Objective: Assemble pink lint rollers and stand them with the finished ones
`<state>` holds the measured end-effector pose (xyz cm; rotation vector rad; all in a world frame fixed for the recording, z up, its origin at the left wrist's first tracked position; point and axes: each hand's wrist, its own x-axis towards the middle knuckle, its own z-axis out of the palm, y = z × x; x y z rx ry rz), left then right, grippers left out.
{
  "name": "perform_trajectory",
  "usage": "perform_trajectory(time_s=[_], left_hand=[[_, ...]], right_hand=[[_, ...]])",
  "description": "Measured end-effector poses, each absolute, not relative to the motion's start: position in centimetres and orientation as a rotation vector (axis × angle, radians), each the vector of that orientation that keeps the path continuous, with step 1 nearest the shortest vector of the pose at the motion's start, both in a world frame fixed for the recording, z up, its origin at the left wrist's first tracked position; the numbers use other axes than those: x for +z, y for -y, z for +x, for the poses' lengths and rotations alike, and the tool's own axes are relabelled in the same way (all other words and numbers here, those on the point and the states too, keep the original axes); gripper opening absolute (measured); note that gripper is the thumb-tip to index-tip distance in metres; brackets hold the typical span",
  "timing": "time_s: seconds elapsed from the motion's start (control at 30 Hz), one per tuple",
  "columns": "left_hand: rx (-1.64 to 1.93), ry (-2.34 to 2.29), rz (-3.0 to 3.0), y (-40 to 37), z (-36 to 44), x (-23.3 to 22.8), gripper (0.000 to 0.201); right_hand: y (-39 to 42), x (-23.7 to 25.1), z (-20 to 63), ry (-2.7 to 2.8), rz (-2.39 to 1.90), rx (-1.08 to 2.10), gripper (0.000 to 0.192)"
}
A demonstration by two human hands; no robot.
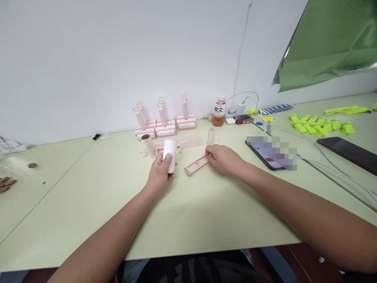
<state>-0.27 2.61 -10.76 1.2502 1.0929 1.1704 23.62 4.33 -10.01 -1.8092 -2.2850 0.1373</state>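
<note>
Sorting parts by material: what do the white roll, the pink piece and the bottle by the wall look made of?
White roll in the left hand: probably paper, matte, no shine. Pink piece under the right hand: looks like moulded plastic, smooth, evenly coloured, with a moulded hole. Bottle: clear plastic or glass, hard to tell; amber liquid shows through, white cap and label.

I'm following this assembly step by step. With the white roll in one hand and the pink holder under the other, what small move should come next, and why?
Probably bring the white roll in the left hand across to the pink holder, which the right hand pins flat on the table. The two parts lie apart, and finished pink rollers stand by the wall.
</note>
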Motion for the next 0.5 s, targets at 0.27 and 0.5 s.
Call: perform_trajectory(time_s=[0.27,0.5], left_hand=[[0.953,-0.975,0.847,-2.8,-0.1,-10.4,0.031],[0.855,-1.007,0.953,-2.5,-0.3,-10.5,0.041]], right_hand=[[-3.7,-10.4,23.1,2.343,-1.499,0.213,0.026],[-3.1,-10.5,22.6,2.073,-1.415,0.697,0.013]])
